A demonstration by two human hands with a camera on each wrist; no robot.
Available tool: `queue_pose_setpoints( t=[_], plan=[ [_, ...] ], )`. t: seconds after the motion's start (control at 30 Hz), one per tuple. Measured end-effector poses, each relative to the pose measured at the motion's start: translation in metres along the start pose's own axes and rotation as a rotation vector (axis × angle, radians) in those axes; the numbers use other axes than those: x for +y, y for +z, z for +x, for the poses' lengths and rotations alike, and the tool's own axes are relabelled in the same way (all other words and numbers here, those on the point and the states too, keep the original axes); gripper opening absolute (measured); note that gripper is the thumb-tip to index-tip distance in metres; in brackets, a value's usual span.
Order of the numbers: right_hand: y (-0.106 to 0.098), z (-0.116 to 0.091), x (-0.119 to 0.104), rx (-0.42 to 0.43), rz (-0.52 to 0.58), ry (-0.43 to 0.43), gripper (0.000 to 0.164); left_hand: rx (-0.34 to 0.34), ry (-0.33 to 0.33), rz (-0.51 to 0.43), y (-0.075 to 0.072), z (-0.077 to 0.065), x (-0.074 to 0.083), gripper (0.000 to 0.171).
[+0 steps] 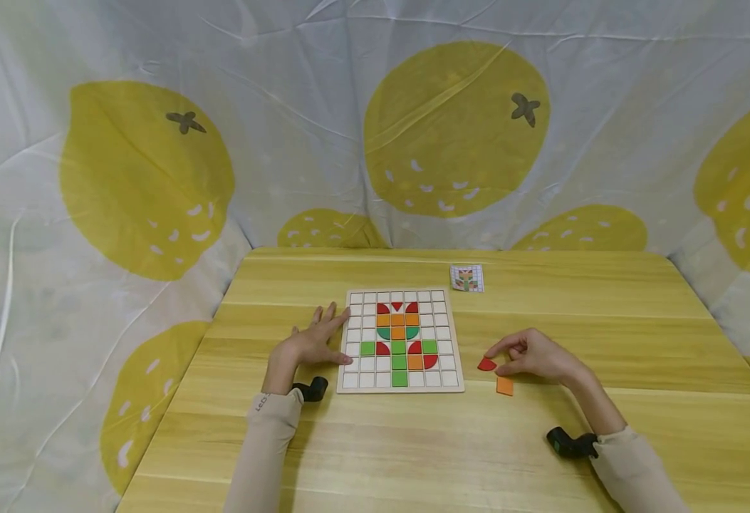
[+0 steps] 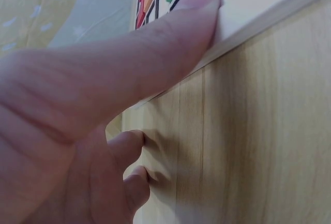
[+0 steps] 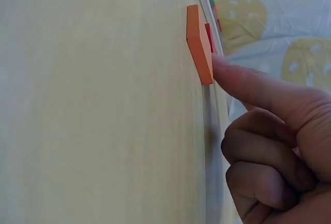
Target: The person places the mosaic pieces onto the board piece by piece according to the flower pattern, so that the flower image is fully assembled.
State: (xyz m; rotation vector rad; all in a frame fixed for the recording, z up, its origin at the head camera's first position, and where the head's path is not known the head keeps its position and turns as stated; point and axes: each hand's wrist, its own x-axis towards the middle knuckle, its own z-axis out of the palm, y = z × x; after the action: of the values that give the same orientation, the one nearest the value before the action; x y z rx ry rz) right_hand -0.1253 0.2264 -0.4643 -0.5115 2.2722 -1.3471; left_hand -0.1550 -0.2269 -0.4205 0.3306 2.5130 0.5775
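My left hand (image 1: 310, 343) spreads its fingers along the left side of a square grid board (image 1: 342, 377). Its thumb (image 2: 181, 32) rests on the board's edge, while other fingertips touch the table. Red, orange and green tiles form a tulip on the grid, with an orange square (image 1: 416, 362) and a red quarter-circle at its lower right. Right of the board, my right hand (image 1: 535, 356) pinches a loose red quarter-circle tile (image 1: 486, 364) between thumb and index finger, the other fingers curled in. Just below the thumb lies a loose orange square tile (image 1: 505, 386), partly covering the red one in the right wrist view.
A small pattern card (image 1: 467, 278) showing a similar tulip lies beyond the board. The wooden table (image 1: 605, 306) backs onto a lemon-print cloth (image 1: 310, 107). Black wrist cameras sit at both cuffs, close to the tabletop.
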Motion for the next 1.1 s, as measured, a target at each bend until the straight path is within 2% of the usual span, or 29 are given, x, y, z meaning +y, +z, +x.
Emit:
queue_pose_setpoints(
  t=[0.2,0.4,0.6,0.73,0.93,1.1],
  plan=[
    [-0.001,0.005,0.003,-0.053,0.024,-0.041,0.039,0.002,-0.001,-0.004,0.0,0.0,-0.001,0.102],
    [-0.001,0.008,-0.001,-0.077,0.032,-0.016,0.034,-0.001,-0.001,-0.004,0.0,0.0,0.0,0.101],
    [0.0,0.011,-0.006,-0.045,0.01,0.029,0.033,-0.002,-0.002,-0.005,-0.002,0.0,0.001,0.101],
    [0.003,0.014,-0.01,0.018,0.01,0.056,0.031,-0.005,-0.001,-0.005,-0.001,0.0,0.001,0.101],
    [0.025,0.031,-0.035,0.168,-0.013,0.057,0.026,-0.003,-0.001,-0.007,-0.001,-0.001,0.0,0.101],
    [0.062,0.054,-0.065,0.173,0.014,0.035,0.025,-0.003,-0.003,0.002,0.0,0.001,-0.001,0.102]
  ],
)
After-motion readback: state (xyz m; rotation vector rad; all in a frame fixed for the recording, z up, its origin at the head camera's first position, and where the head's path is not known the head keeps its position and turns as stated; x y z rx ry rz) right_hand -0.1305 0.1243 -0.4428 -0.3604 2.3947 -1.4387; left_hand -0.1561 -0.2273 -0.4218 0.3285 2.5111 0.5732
